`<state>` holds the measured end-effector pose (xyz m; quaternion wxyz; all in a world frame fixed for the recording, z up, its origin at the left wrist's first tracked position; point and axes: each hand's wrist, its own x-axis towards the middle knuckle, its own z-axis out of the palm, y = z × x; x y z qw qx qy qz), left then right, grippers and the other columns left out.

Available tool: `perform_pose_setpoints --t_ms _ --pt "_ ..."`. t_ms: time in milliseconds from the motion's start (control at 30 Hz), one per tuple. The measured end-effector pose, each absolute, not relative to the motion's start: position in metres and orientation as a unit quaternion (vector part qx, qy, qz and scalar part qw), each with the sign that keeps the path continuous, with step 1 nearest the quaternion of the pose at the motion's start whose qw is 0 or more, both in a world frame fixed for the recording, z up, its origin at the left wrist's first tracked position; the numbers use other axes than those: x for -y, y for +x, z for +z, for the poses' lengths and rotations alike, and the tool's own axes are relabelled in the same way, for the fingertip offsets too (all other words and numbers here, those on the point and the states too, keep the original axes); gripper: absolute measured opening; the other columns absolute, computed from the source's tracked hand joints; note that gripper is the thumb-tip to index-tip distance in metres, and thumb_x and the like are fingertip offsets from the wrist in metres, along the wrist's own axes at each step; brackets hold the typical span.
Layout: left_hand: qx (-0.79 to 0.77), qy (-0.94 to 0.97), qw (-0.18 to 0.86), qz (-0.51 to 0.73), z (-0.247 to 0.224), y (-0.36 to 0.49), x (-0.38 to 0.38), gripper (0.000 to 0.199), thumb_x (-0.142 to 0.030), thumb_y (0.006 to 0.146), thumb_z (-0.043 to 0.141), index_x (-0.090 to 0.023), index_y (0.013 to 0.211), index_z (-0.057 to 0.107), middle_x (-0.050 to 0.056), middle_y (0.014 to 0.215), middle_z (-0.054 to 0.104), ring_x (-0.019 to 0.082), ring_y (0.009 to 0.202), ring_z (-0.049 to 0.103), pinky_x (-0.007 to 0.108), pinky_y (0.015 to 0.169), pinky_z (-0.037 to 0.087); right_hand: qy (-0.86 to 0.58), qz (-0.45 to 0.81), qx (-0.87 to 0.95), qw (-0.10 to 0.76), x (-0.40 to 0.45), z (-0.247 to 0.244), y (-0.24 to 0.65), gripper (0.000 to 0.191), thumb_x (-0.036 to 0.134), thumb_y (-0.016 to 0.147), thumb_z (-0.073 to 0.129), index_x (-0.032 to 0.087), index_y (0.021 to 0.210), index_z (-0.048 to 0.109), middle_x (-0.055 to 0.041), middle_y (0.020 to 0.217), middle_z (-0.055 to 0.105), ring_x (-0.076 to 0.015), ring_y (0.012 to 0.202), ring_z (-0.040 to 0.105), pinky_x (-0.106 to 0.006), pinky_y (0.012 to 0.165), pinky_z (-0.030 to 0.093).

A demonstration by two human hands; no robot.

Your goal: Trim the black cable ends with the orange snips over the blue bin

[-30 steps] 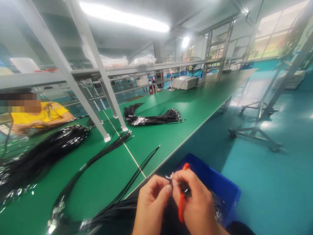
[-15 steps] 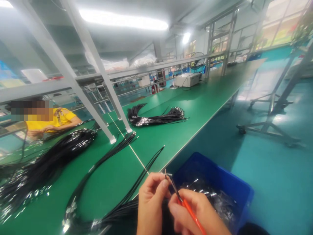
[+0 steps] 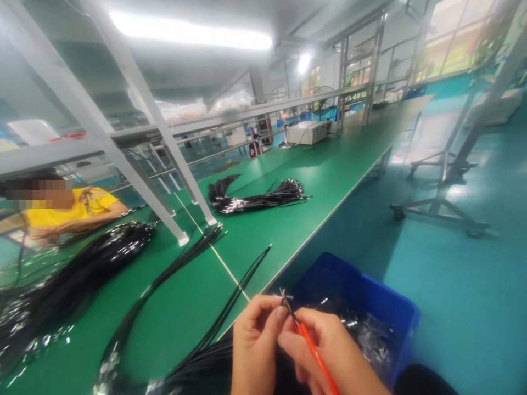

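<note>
My left hand (image 3: 259, 334) pinches the end of a cable, whose thin bare wires (image 3: 285, 296) stick up past the fingertips. In my right hand (image 3: 325, 343) is a tool with orange-red handles (image 3: 315, 351); its dark metal tip touches or lies right beside the wires. The two hands nearly meet at the table's front edge. Left of them, a bundle of black cables (image 3: 140, 302) curves over the green table (image 3: 329, 181), and a few loose cables (image 3: 239, 293) point away from me.
A blue bin (image 3: 370, 291) holding clear scraps stands below the edge. Farther back lies another cable bundle (image 3: 259, 200); a large one (image 3: 94, 258) lies at left. Metal shelf posts (image 3: 173, 153) rise from the table. A person in yellow (image 3: 69, 211) sits across. A wheeled stand (image 3: 444, 186) is at right.
The tool's tip has moved up and closer to the wires, and my right hand is nearer my left. The whole view has shifted slightly, with the surroundings now farther left.
</note>
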<state>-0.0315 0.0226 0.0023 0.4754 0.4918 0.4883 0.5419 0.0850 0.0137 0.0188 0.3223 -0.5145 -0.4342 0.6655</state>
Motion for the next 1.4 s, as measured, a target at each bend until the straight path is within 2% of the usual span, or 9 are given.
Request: perform_pose_setpoints --t_ms 133,267,433,767,1000,1067,1167,1267,1400 --pt "-0.499 0.504 0.455 0.539 -0.001 -0.032 -0.024 0.008 -0.025 0.072 0.069 -0.017 0.07 0.07 0.0 0.063 0.066 0.013 0.057 0.058 0.02 0.054 0.047 -0.515 0.667 0.445 0.304 -0.013 0.014 0.093 0.026 0.043 0.07 0.061 0.021 0.065 0.048 0.0095 0.037 0.046 -0.0033 0.024 0.034 -0.013 0.027 0.024" --pt "-0.527 0.502 0.417 0.544 -0.005 -0.028 -0.026 0.008 -0.025 0.073 0.068 -0.017 0.071 0.068 -0.002 0.059 0.062 0.012 0.052 0.055 0.02 0.05 0.046 -0.47 0.684 0.437 0.347 -0.008 0.006 0.103 0.036 0.052 0.067 0.065 0.02 0.069 0.049 0.0078 0.045 0.05 -0.0032 0.031 0.037 -0.014 0.031 0.027" --pt "-0.538 0.506 0.388 0.551 -0.007 -0.023 -0.025 0.009 -0.026 0.073 0.066 -0.017 0.069 0.067 -0.002 0.059 0.062 0.014 0.054 0.057 0.021 0.053 0.048 -0.448 0.708 0.438 0.326 -0.004 0.004 0.106 0.028 0.041 0.069 0.068 0.018 0.066 0.052 0.008 0.044 0.048 -0.0024 0.034 0.033 -0.014 0.033 0.023" --pt "-0.552 0.566 0.325 0.52 -0.011 -0.022 -0.019 0.01 -0.025 0.077 0.062 -0.02 0.069 0.066 0.0 0.063 0.065 0.017 0.059 0.061 0.025 0.056 0.048 -0.464 0.713 0.411 0.327 -0.01 0.018 0.104 0.028 0.042 0.071 0.067 0.02 0.067 0.05 0.0065 0.044 0.055 -0.003 0.028 0.037 -0.012 0.028 0.022" --pt "-0.554 0.586 0.292 0.515 -0.013 -0.02 -0.023 0.009 -0.024 0.078 0.061 -0.02 0.072 0.067 0.001 0.064 0.065 0.018 0.058 0.061 0.025 0.056 0.049 -0.495 0.675 0.46 0.298 -0.008 0.007 0.11 0.022 0.036 0.073 0.062 0.021 0.063 0.049 0.0098 0.038 0.048 -0.0033 0.027 0.032 -0.015 0.031 0.024" --pt "-0.554 0.588 0.286 0.516 -0.012 -0.02 -0.025 0.009 -0.023 0.077 0.061 -0.02 0.075 0.069 0.002 0.067 0.067 0.019 0.06 0.062 0.026 0.057 0.05 -0.501 0.646 0.466 0.34 -0.007 -0.001 0.111 0.019 0.03 0.068 0.066 0.02 0.062 0.051 0.009 0.042 0.049 -0.0049 0.033 0.038 -0.017 0.035 0.028" --pt "-0.547 0.59 0.292 0.516 -0.009 -0.019 -0.024 0.008 -0.023 0.075 0.064 -0.021 0.076 0.072 0.003 0.071 0.07 0.021 0.066 0.064 0.027 0.061 0.051 -0.526 0.559 0.436 0.47 -0.008 -0.006 0.111 0.019 0.024 0.059 0.072 0.021 0.068 0.056 0.0058 0.056 0.057 -0.01 0.048 0.049 -0.021 0.047 0.04" --pt "-0.543 0.593 0.304 0.511 -0.005 -0.017 -0.021 0.007 -0.024 0.074 0.065 -0.021 0.073 0.071 0.002 0.067 0.069 0.02 0.064 0.064 0.026 0.06 0.05 -0.525 0.482 0.381 0.588 -0.012 0.001 0.108 0.021 0.027 0.06 0.073 0.023 0.074 0.058 0.0026 0.07 0.063 -0.0153 0.063 0.059 -0.025 0.06 0.047" --pt "-0.539 0.602 0.315 0.498 -0.002 -0.015 -0.016 0.01 -0.024 0.075 0.064 -0.021 0.069 0.071 0.002 0.065 0.066 0.019 0.061 0.061 0.025 0.058 0.047 -0.486 0.488 0.36 0.629 -0.021 0.009 0.099 0.021 0.031 0.064 0.074 0.023 0.073 0.057 0.0027 0.066 0.061 -0.0163 0.064 0.06 -0.026 0.062 0.049"
